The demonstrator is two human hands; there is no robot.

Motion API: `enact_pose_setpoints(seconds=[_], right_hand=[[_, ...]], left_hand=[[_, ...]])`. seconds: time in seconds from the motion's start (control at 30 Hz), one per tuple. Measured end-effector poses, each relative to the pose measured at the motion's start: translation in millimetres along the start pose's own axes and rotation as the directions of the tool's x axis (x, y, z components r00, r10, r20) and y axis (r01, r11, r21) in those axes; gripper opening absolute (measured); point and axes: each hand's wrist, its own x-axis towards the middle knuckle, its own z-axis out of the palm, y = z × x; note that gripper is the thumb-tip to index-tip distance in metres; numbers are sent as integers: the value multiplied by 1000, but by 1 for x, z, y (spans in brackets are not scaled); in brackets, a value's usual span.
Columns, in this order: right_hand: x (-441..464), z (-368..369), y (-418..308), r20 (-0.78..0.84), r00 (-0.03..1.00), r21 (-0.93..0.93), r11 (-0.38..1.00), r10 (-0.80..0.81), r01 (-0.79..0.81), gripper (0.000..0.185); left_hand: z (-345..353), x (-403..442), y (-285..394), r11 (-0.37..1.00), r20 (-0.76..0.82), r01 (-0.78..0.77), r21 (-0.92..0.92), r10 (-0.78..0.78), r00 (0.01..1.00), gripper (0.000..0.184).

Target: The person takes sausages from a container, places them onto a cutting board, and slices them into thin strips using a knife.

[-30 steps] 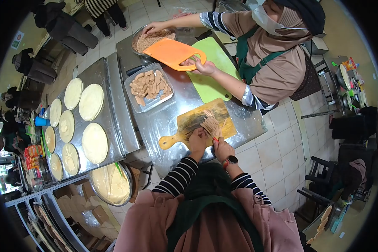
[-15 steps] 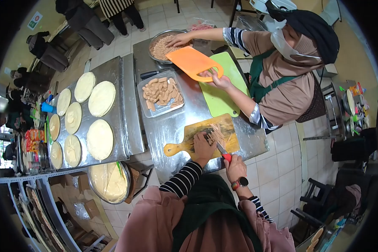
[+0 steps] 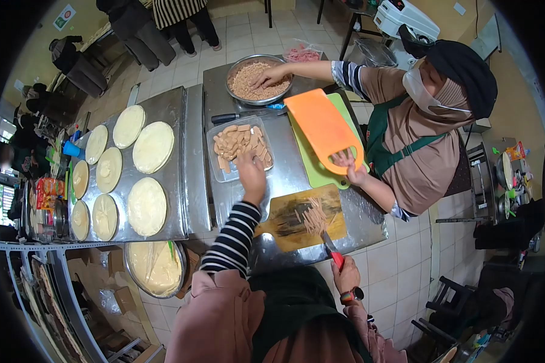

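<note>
My left hand (image 3: 252,175) is over the near edge of a clear plastic container (image 3: 219,172) of sausage pieces (image 3: 236,140). Its fingers look apart and reach in among the pieces. In my right hand (image 3: 347,277) is a knife (image 3: 337,259), gripped by its red handle. The blade points onto a wooden cutting board (image 3: 283,221), beside a heap of thin sausage strips (image 3: 314,218). The board's handle is partly covered by my left sleeve.
Across the table, a co-worker (image 3: 433,133) holds an orange cutting board (image 3: 323,124) over a green one (image 3: 338,106), one hand in a bowl (image 3: 230,81) of chopped filling. Another knife (image 3: 225,118) lies nearby. Round dough sheets (image 3: 146,207) cover the left table; a dough basin (image 3: 154,272) stands below.
My left hand has left the cutting board and moved up and left to the sausage container. The knife has shifted slightly down and right. The co-worker's orange board has swung more upright.
</note>
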Motion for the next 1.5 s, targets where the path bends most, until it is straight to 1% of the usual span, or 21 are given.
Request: enact_pose_setpoints(seconds=[0.03,0.1,0.13,0.2,0.23,0.4,0.47,0.5,0.57,0.6,0.7,0.93,1.0,1.03,1.1,1.23,1.3,1.33,1.4,1.47,1.5], right_hand=[[-2,0,0,3,1000,3,1000,10,-10,32],[-3,1,-4,13,1000,10,1000,12,-12,32],[-3,1,-6,27,1000,19,1000,14,-14,32],[-4,2,-11,15,1000,25,1000,13,-13,33],[-4,5,-11,18,1000,37,999,5,-6,32],[-3,5,-14,37,999,26,999,17,-18,32],[-1,4,-14,31,999,28,1000,8,-9,33],[-1,3,-13,19,1000,32,999,2,-3,33],[1,6,-9,28,1000,19,1000,11,-11,33],[3,7,-8,32,999,7,1000,16,-16,33],[6,3,-15,39,999,25,1000,7,-8,33],[7,2,-26,53,999,-4,1000,-12,13,34],[3,2,-27,64,998,5,1000,-6,5,35],[2,3,-26,65,998,3,1000,-3,3,35],[1,6,-25,81,997,-1,1000,2,-2,36],[0,10,-27,90,996,19,1000,-9,7,35],[-1,10,-30,72,997,39,999,-6,4,35],[-2,11,-31,59,998,59,998,-2,-2,34],[-2,16,-30,55,998,75,997,24,-28,34],[-1,28,-29,149,988,169,984,31,-56,34],[-1,44,-23,106,992,273,961,-67,36,34]], left_hand=[[2,12,-10,1000,-3,-3,-5,3,1000,16],[7,31,-25,949,216,77,307,-148,965,24],[10,35,-29,951,216,75,301,-145,965,24],[18,42,-33,863,401,7,505,-242,884,32],[21,45,-34,863,432,46,504,-298,851,37],[21,50,-25,859,392,72,506,-304,868,34],[11,57,-27,881,294,-145,451,7,956,28],[8,61,-31,880,294,-144,452,5,956,28],[-2,66,-46,775,102,-103,623,50,994,22],[-5,68,-53,775,102,-102,624,48,994,22],[-10,70,-65,793,295,-218,568,51,954,20],[-15,72,-76,847,379,-196,494,-7,925,31],[-14,69,-78,935,270,64,349,-165,949,29],[-15,67,-77,935,272,64,349,-166,948,29],[-20,65,-78,954,223,299,22,-296,929,30],[-31,59,-79,975,189,212,68,-221,957,31],[-30,54,-83,984,3,16,179,-16,1000,28],[-38,52,-67,985,13,13,174,-16,1000,28],[-60,39,-28,979,127,106,-172,-85,988,26],[-70,-3,-3,976,250,72,-204,-19,968,20],[-71,-29,5,968,294,41,-249,35,955,19]])
